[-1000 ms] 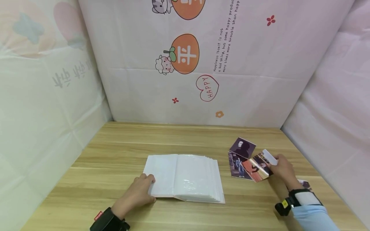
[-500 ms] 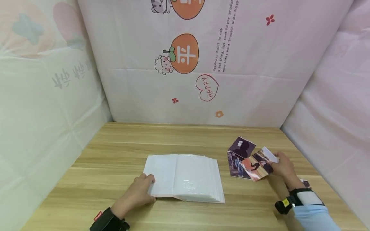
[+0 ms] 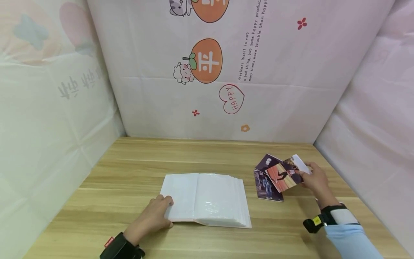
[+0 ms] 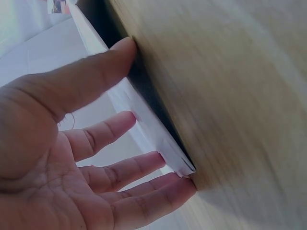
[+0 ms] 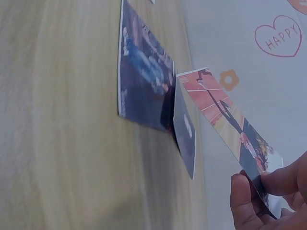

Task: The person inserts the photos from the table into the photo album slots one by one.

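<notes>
Now right fingers (image 5: 242, 201) pinch the orange-and-black glossy photo (image 3: 284, 174) farther back, partly hiding a dark-purple card (image 3: 266, 162); relaxed left fingers (image 4: 105, 134) touch the white album (image 3: 220, 201).

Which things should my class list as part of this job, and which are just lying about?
Job, probably:
open album, touched by the left hand
photo card, pinched by the right hand
two other cards nearby

Just around:
table
printed backdrop
black left wristband

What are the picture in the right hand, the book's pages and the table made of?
Picture: probably smooth card; thin, flat, with white edging.
Book's pages: maybe clear plastic, shiny; light glints on one.
Table: seems smooth wood or wood print; streaky grain shows.
</notes>
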{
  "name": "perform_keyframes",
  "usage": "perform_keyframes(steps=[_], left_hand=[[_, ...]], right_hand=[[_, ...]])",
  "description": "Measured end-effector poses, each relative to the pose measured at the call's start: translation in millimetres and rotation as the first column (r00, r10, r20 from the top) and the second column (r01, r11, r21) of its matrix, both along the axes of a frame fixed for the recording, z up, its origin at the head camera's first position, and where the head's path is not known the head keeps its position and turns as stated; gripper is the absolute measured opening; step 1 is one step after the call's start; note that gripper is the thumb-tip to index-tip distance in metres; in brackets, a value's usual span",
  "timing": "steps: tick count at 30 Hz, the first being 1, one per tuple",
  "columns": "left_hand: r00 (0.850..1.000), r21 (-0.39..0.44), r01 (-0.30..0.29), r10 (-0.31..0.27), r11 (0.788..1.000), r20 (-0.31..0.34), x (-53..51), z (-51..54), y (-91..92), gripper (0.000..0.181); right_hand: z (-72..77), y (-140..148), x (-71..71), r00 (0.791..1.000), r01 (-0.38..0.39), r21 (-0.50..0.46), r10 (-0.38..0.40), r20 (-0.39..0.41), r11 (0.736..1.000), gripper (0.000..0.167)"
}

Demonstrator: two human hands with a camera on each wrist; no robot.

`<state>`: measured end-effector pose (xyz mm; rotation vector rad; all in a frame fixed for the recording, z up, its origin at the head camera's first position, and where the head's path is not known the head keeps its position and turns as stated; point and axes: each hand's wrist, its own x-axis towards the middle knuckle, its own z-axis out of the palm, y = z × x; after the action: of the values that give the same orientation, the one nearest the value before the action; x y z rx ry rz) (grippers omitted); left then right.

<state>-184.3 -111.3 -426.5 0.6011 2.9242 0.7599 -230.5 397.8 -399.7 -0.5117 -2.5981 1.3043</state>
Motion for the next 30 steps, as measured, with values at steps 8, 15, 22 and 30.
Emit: perform_keyframes(steps=[8, 15, 22, 30], left_hand=[[1.000, -0.008, 0.007, -0.007, 1.000, -0.014, 0.5, 0.4, -0.1, 0.053], [1.000, -0.011, 0.004, -0.004, 1.000, 0.004, 0.2, 1.4, -0.2, 0.053], [1.000, -0.029, -0.001, 0.001, 1.000, 0.010, 0.5, 1.9, 0.0, 0.054], [1.000, -0.026, 0.002, -0.001, 1.000, 0.025, 1.9, 3.2, 1.5, 0.067]], right_hand=[[15.1, -26, -18.7, 0.995, -0.080, -0.068, 0.076, -0.061, 0.994, 0.051], [24.1, -56, -33.5, 0.987, -0.143, -0.116, 0.133, -0.085, 0.983, 0.047], [29.1, -89, -49.4, 0.978, -0.163, -0.090, 0.149, -0.147, 0.983, 0.044], [24.5, -120, -69.9, 0.974, -0.178, -0.140, 0.155, -0.162, 0.974, 0.040]])
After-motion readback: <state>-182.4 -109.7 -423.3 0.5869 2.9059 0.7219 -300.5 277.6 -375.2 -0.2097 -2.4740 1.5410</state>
